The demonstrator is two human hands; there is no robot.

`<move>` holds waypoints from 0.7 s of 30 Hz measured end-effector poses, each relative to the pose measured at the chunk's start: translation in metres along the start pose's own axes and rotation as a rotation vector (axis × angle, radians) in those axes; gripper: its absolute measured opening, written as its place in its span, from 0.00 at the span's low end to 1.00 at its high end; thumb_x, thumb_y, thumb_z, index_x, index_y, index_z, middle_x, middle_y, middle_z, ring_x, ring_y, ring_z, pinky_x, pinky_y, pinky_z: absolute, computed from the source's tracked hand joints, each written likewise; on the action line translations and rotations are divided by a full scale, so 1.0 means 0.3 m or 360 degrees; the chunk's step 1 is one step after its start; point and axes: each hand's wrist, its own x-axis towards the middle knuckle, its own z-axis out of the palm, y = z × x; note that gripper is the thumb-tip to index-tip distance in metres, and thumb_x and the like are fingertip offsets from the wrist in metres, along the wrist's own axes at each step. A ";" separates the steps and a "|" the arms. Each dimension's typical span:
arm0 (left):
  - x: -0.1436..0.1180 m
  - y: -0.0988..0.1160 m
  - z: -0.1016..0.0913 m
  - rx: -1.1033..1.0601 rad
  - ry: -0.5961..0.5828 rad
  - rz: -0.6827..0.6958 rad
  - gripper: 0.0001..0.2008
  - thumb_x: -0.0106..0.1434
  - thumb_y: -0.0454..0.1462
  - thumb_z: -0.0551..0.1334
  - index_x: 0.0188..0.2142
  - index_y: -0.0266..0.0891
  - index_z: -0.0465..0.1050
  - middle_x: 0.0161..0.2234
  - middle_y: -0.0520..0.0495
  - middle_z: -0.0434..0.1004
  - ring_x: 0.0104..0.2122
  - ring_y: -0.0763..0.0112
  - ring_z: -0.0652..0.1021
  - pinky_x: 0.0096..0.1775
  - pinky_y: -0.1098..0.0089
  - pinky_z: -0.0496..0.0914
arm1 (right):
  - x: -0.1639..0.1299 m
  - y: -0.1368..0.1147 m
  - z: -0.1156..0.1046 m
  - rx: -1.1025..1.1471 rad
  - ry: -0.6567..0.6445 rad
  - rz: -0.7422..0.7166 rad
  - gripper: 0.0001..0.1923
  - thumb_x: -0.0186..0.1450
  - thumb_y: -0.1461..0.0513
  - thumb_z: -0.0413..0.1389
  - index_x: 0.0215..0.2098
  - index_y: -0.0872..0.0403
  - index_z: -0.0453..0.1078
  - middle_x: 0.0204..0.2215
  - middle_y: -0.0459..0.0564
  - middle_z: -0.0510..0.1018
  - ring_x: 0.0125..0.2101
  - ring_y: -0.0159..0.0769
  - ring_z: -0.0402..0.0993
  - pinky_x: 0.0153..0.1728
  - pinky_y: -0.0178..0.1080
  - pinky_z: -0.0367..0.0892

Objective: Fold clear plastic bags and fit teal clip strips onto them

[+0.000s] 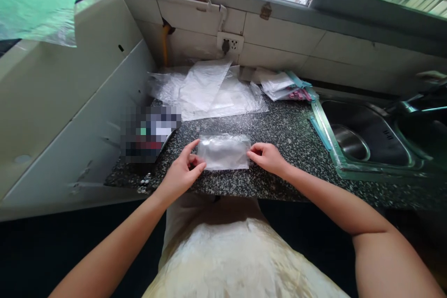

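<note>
A small clear plastic bag (225, 152) lies flat on the speckled dark countertop in front of me. At its left edge is my left hand (183, 167), thumb and index finger spread apart near the two left corners. My right hand (269, 157) is closed at the bag's opposite side, pinching the right edge between thumb and fingers. Whether the bag contains anything cannot be made out. Behind it, several larger clear plastic sheets or bags (209, 91) lie in a loose, overlapping pile.
Left of the bag is a pixelated item (152, 134) beside a pale panel (87, 121). Back right sits a stack of flat packets (284, 84) with blue and pink parts. A metal sink (370, 130) is at right. A wall socket (230, 43) holds a plug.
</note>
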 end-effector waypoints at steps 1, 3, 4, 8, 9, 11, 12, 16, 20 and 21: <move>-0.010 -0.001 0.005 0.0067 0.0018 0.0033 0.32 0.56 0.40 0.58 0.60 0.37 0.54 0.26 0.53 0.72 0.28 0.71 0.73 0.36 0.68 0.67 | 0.002 -0.006 0.000 -0.0027 -0.0011 0.0025 0.10 0.58 0.59 0.53 0.20 0.54 0.68 0.19 0.45 0.73 0.22 0.30 0.66 0.26 0.33 0.57; -0.021 -0.003 0.012 0.0207 0.0054 0.0083 0.30 0.58 0.39 0.57 0.59 0.37 0.55 0.26 0.53 0.72 0.27 0.71 0.73 0.36 0.68 0.67 | 0.006 -0.021 -0.001 -0.0092 -0.0027 0.0074 0.10 0.58 0.59 0.53 0.20 0.53 0.69 0.18 0.44 0.73 0.22 0.30 0.66 0.26 0.33 0.56; -0.023 -0.005 0.014 0.0279 0.0077 0.0106 0.29 0.58 0.38 0.57 0.59 0.38 0.55 0.26 0.53 0.73 0.27 0.71 0.74 0.37 0.68 0.67 | 0.008 -0.028 -0.002 -0.0124 -0.0034 0.0092 0.10 0.58 0.59 0.54 0.20 0.53 0.69 0.18 0.44 0.73 0.22 0.30 0.67 0.26 0.34 0.56; -0.031 -0.026 0.014 0.0542 0.0207 0.0256 0.33 0.59 0.38 0.58 0.62 0.38 0.49 0.26 0.53 0.74 0.28 0.69 0.74 0.37 0.67 0.68 | 0.005 -0.034 -0.005 -0.0190 -0.0041 0.0122 0.10 0.58 0.58 0.55 0.21 0.52 0.70 0.19 0.44 0.75 0.23 0.31 0.68 0.26 0.34 0.55; -0.034 -0.032 0.012 0.0605 0.0254 0.0322 0.34 0.59 0.38 0.59 0.62 0.38 0.47 0.27 0.53 0.74 0.28 0.69 0.74 0.37 0.66 0.68 | -0.002 -0.028 -0.006 -0.0194 -0.0027 0.0107 0.10 0.59 0.57 0.55 0.22 0.52 0.70 0.20 0.44 0.75 0.23 0.31 0.68 0.26 0.34 0.56; -0.042 -0.040 0.007 0.0778 0.0406 0.0506 0.34 0.60 0.39 0.59 0.62 0.37 0.48 0.28 0.51 0.74 0.29 0.67 0.73 0.38 0.65 0.68 | -0.022 -0.008 -0.011 -0.0236 0.0064 -0.0010 0.11 0.59 0.57 0.55 0.22 0.53 0.70 0.21 0.45 0.75 0.23 0.31 0.68 0.26 0.35 0.57; -0.046 -0.041 0.003 0.0889 0.0502 0.0620 0.31 0.60 0.39 0.60 0.61 0.37 0.51 0.29 0.50 0.74 0.30 0.66 0.73 0.38 0.64 0.68 | -0.036 0.005 -0.015 -0.0287 0.0145 -0.0127 0.10 0.60 0.58 0.55 0.22 0.53 0.69 0.22 0.46 0.75 0.24 0.31 0.68 0.27 0.35 0.57; -0.057 -0.026 -0.005 0.1262 0.0667 0.1151 0.12 0.60 0.36 0.61 0.44 0.38 0.69 0.33 0.44 0.73 0.34 0.63 0.72 0.39 0.64 0.68 | -0.094 0.047 -0.028 -0.0685 0.0465 -0.0920 0.09 0.62 0.60 0.54 0.26 0.54 0.69 0.25 0.48 0.76 0.29 0.33 0.67 0.33 0.38 0.57; -0.044 -0.003 0.008 0.1393 0.0384 0.1487 0.05 0.60 0.34 0.61 0.36 0.39 0.72 0.30 0.47 0.74 0.33 0.66 0.72 0.38 0.67 0.67 | -0.114 0.051 -0.027 -0.1056 0.0488 -0.1527 0.06 0.64 0.60 0.54 0.31 0.53 0.70 0.26 0.46 0.75 0.30 0.33 0.64 0.35 0.39 0.56; -0.038 0.000 0.012 0.1426 0.0323 0.1509 0.04 0.61 0.35 0.60 0.36 0.39 0.73 0.30 0.47 0.74 0.33 0.66 0.72 0.38 0.67 0.66 | -0.112 0.048 -0.024 -0.1122 0.0480 -0.1589 0.06 0.64 0.61 0.53 0.32 0.53 0.70 0.26 0.46 0.75 0.30 0.33 0.64 0.35 0.39 0.56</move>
